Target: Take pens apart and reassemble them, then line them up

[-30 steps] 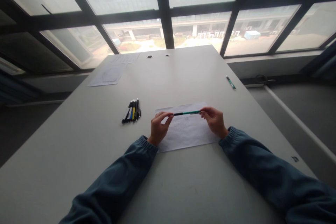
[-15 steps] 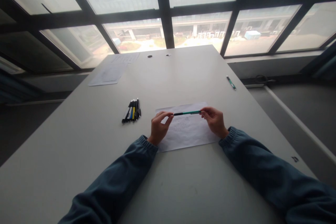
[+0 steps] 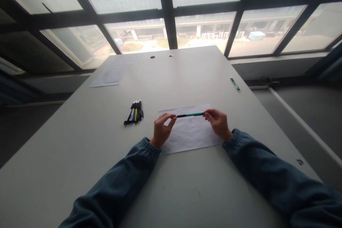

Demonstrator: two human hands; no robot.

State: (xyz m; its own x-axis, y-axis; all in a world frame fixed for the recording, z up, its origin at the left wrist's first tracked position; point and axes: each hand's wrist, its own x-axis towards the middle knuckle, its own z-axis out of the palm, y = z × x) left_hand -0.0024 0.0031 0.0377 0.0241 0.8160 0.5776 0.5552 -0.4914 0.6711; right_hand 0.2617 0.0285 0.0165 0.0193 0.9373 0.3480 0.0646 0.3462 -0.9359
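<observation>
Held level above a sheet of paper, a slim green pen with a dark left end, pinched at both tips: left hand closed on the dark end between thumb and fingertips, right hand closed on the green end the same way. Lifted clear of the paper, roughly over its far half, near the middle of a pale grey table. Probably light and stiff, a thin plastic barrel unlikely to bend under finger pressure; smooth and round, so likely to roll or twist in a loose pinch. Best taken at the ends for turning or pulling apart, or at mid-barrel for writing; a light squeeze seems enough. Whether a cap sits on the dark end cannot be told at this size. Paper beneath looks thin and limp, with faint pencil-like marks, apt to slide on the smooth top if brushed. To the left, well apart, a small bunch of pens lying side by side. Far right, near the table edge, another green pen. Far left, more loose sheets by the window.
</observation>
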